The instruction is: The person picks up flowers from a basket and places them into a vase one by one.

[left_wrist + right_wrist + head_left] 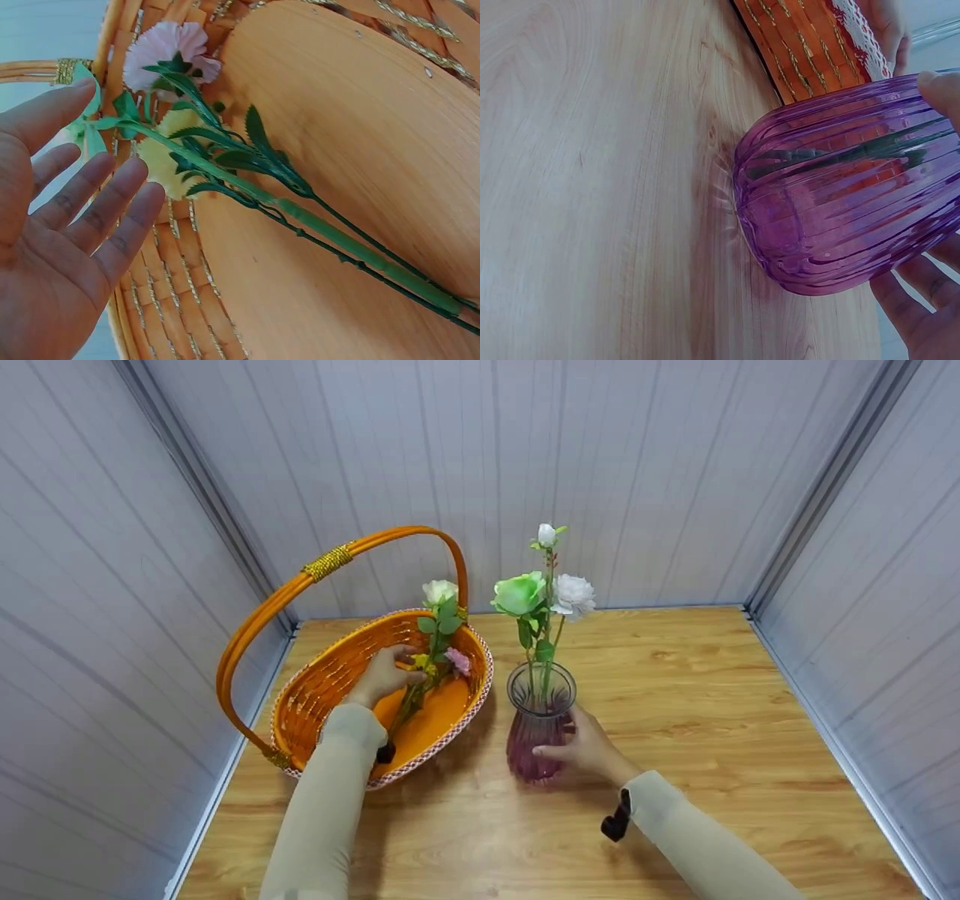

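In the head view my left hand (382, 676) is over the orange woven basket (431, 724), fingers spread beside the flower stems. In the left wrist view the fingers (124, 210) are apart from the green stem (337, 236) and hold nothing. A whitish rose (439, 592), a yellow flower (422, 662) and a pink carnation (458, 661) lie in the basket. My right hand (592, 748) grips the purple ribbed glass vase (840, 217), thumb on one side and fingers on the other. Upright in it are a green rose (519, 594), a white flower (574, 597) and a white bud (547, 535).
The basket's tall arched handle (330, 561) rises on its left and back. Basket and vase stand side by side on a wooden table (697, 697). Pale panel walls (637, 472) enclose the table at the back and both sides.
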Available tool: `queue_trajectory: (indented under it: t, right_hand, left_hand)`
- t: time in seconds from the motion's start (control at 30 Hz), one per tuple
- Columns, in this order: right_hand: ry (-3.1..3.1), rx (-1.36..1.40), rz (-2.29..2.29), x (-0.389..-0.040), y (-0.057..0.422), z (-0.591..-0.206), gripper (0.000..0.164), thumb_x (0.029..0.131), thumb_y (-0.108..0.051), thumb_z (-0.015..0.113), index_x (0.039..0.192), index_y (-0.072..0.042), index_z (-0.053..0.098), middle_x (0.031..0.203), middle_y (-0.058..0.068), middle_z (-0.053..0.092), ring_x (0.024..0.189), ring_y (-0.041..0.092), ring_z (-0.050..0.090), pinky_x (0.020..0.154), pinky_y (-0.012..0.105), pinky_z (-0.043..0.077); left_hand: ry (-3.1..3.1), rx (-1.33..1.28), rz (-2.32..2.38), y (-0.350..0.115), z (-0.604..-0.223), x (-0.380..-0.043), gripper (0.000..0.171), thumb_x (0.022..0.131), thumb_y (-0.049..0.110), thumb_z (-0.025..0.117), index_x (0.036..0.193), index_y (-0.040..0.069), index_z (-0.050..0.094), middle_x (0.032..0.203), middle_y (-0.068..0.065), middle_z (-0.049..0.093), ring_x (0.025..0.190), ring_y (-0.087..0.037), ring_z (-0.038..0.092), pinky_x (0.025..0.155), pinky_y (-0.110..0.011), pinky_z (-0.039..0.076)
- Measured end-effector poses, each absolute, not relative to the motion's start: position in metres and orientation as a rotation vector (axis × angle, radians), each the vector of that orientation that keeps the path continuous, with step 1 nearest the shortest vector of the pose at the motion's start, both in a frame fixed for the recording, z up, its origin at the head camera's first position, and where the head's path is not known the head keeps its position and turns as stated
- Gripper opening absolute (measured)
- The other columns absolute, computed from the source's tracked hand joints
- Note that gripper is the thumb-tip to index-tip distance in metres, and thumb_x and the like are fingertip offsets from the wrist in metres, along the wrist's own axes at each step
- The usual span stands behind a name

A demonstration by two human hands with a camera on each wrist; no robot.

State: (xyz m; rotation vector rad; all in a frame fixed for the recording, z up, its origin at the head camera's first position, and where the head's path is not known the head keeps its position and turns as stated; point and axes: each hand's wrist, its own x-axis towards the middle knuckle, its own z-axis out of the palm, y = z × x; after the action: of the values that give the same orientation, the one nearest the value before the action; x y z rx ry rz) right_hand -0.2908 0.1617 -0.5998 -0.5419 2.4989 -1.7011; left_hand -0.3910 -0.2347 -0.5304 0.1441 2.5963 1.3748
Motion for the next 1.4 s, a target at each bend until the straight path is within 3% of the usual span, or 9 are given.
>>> queue_trajectory:
  t: [0.17, 0.57, 0.9, 1.03, 1.23, 1.4]
  right_hand:
    - [2.537, -0.526, -1.669, -0.292, 0.162, -0.602, 0.094, 0.082, -0.025, 0.098, 0.160, -0.009, 0.047, 0.147, 0.017, 0.065, 0.137, 0.038, 0.060, 0.118, 0.058, 0.048]
    - [2.528, -0.522, -1.675, -0.291, 0.161, -0.603, 0.091, 0.082, -0.024, 0.097, 0.157, -0.007, 0.048, 0.141, 0.018, 0.066, 0.122, 0.033, 0.064, 0.107, 0.052, 0.057]
    - [2.515, -0.552, -1.707, -0.291, 0.163, -0.603, 0.093, 0.083, -0.021, 0.097, 0.160, -0.009, 0.046, 0.148, 0.016, 0.064, 0.139, 0.037, 0.058, 0.119, 0.057, 0.046]
    - [2.507, -0.550, -1.708, -0.292, 0.163, -0.603, 0.093, 0.084, -0.021, 0.096, 0.160, -0.009, 0.045, 0.146, 0.017, 0.064, 0.135, 0.037, 0.060, 0.116, 0.057, 0.050]
    - [2.505, -0.527, -1.701, -0.292, 0.163, -0.604, 0.094, 0.083, -0.022, 0.097, 0.161, -0.009, 0.045, 0.144, 0.018, 0.064, 0.128, 0.036, 0.062, 0.111, 0.058, 0.055]
    - [2.499, -0.519, -1.707, -0.291, 0.162, -0.604, 0.093, 0.083, -0.021, 0.097, 0.160, -0.009, 0.046, 0.144, 0.019, 0.064, 0.127, 0.037, 0.062, 0.111, 0.059, 0.055]
  left_hand:
    - [2.618, 0.130, 1.342, -0.238, -0.537, -0.392, 0.060, 0.100, 0.015, 0.078, 0.154, 0.000, 0.055, 0.148, -0.027, 0.060, 0.134, -0.044, 0.061, 0.110, -0.059, 0.055]
    - [2.542, 0.096, 1.312, -0.247, -0.549, -0.389, 0.059, 0.103, 0.011, 0.073, 0.156, -0.003, 0.052, 0.151, -0.030, 0.058, 0.135, -0.045, 0.062, 0.104, -0.056, 0.059]
    - [2.470, 0.094, 1.315, -0.248, -0.551, -0.381, 0.059, 0.104, 0.008, 0.071, 0.157, -0.004, 0.050, 0.144, -0.031, 0.061, 0.107, -0.033, 0.070, 0.091, -0.047, 0.063]
    - [2.475, 0.105, 1.295, -0.249, -0.552, -0.381, 0.054, 0.104, 0.006, 0.069, 0.155, -0.005, 0.053, 0.134, -0.028, 0.067, 0.102, -0.029, 0.072, 0.084, -0.044, 0.064]
    - [2.491, 0.117, 1.273, -0.252, -0.557, -0.381, 0.045, 0.104, 0.003, 0.065, 0.148, -0.007, 0.060, 0.111, -0.017, 0.074, 0.075, -0.019, 0.066, 0.070, -0.036, 0.060]
    - [2.495, 0.122, 1.273, -0.254, -0.560, -0.381, 0.040, 0.104, 0.001, 0.062, 0.142, -0.009, 0.064, 0.113, -0.020, 0.074, 0.071, -0.016, 0.062, 0.068, -0.034, 0.057]
